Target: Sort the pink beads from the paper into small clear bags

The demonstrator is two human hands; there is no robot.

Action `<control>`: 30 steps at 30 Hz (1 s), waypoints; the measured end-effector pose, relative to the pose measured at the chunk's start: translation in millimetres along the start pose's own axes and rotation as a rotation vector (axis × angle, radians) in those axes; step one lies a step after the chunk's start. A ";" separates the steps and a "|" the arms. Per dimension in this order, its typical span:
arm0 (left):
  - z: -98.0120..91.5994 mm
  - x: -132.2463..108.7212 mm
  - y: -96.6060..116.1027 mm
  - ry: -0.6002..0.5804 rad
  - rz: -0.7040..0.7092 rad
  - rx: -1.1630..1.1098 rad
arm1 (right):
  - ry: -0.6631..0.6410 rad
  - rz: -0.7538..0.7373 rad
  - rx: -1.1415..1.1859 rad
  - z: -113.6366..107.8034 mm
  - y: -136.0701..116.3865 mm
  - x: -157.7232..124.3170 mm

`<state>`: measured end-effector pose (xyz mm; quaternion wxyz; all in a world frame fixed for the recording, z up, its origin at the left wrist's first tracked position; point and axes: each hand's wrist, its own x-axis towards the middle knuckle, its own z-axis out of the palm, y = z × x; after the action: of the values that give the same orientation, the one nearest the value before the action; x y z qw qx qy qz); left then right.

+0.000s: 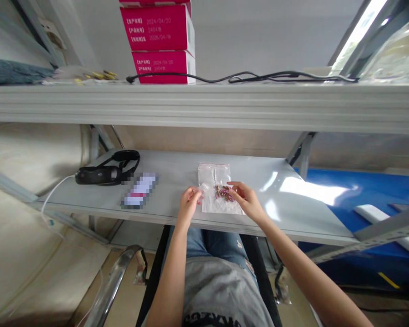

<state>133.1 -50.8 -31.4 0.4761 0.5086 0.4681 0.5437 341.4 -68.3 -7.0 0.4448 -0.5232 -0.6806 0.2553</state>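
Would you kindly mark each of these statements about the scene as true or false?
1. The left hand is gripping the black strapped device. False: that device lies on the lower grey shelf, away from the hand, which is at the clear plastic bag.
2. The right hand is nearest the small pinkish dried buds. True.
3. Magenta cartons are stacked on the upper shelf. True.
4. The blue surface lies to the left of the lower grey shelf. False: it lies to the right.
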 end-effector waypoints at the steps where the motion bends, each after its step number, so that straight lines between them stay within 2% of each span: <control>1: 7.1 -2.5 1.8 -0.064 -0.037 -0.047 | -0.060 -0.014 0.036 1.3 -3.2 -0.9; 4: 25.5 -9.3 5.3 -0.180 -0.101 -0.149 | -0.190 -0.049 0.087 2.9 -7.0 -1.3; 8: 37.3 -13.9 5.8 -0.180 -0.110 -0.199 | -0.241 0.004 0.200 0.6 -8.3 -1.2; 13: 35.5 -12.5 8.3 -0.141 -0.145 -0.327 | -0.157 0.119 0.403 -1.0 -15.0 -3.1; 17: 31.3 -9.3 8.5 -0.033 -0.218 -0.433 | -0.014 0.190 0.528 -1.2 -13.1 -2.6; 19: 31.1 -9.3 8.3 0.056 -0.153 -0.344 | 0.049 0.176 0.556 -2.0 -11.5 -2.2; 22: 35.5 -13.8 12.3 0.137 0.046 -0.092 | 0.085 0.120 0.530 -2.6 -13.3 -3.5; 24: 41.3 -19.8 19.2 0.050 0.138 0.002 | 0.052 0.066 0.482 -1.9 -17.2 -6.0; 27: 50.4 -29.8 31.8 -0.163 0.209 0.037 | -0.034 -0.045 0.391 0.0 -23.6 -11.0; 30: 54.9 -35.9 38.8 -0.185 0.252 0.079 | -0.058 -0.130 0.254 0.4 -27.6 -14.8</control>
<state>187.3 -89.3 5.8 0.4246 0.6296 0.3758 0.5311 328.5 -91.0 10.2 0.5032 -0.4098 -0.6879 0.3250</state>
